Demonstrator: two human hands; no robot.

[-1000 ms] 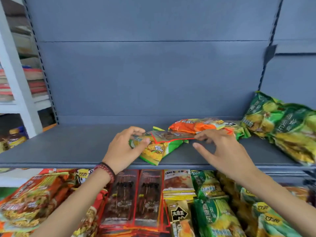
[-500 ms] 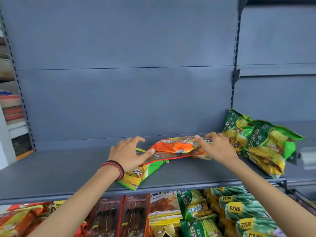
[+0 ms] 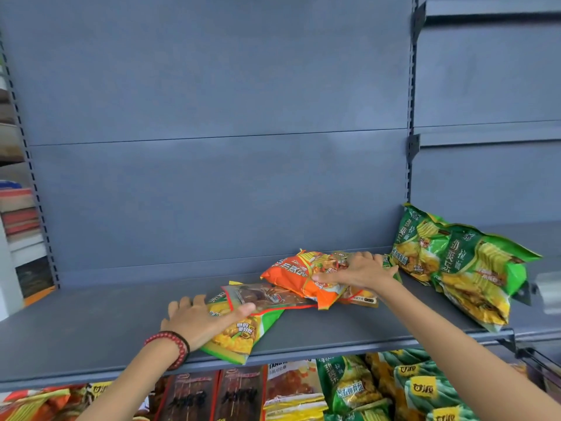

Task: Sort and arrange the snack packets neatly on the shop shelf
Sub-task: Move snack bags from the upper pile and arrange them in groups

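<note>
1. Grey shelf [image 3: 91,329], middle: a loose pile of snack packets, overlapping, none upright.
2. Left hand [image 3: 204,320], red bead bracelet [image 3: 173,347] at the wrist: laid flat, fingers straight and spread, over the green-and-yellow packet [image 3: 239,338] at the shelf's front edge; thumb reaching onto the flat red-edged packet [image 3: 270,296].
3. Right hand [image 3: 359,273]: flat as well, fingers splayed wide, pressing on the orange packet [image 3: 291,276], which overlaps the red-edged packet's far end.
4. Further right, two large green packets [image 3: 461,268], overlapping each other and tilted, near the orange packet.
5. Below, a lower shelf crowded with assorted packets [image 3: 349,387].
</note>
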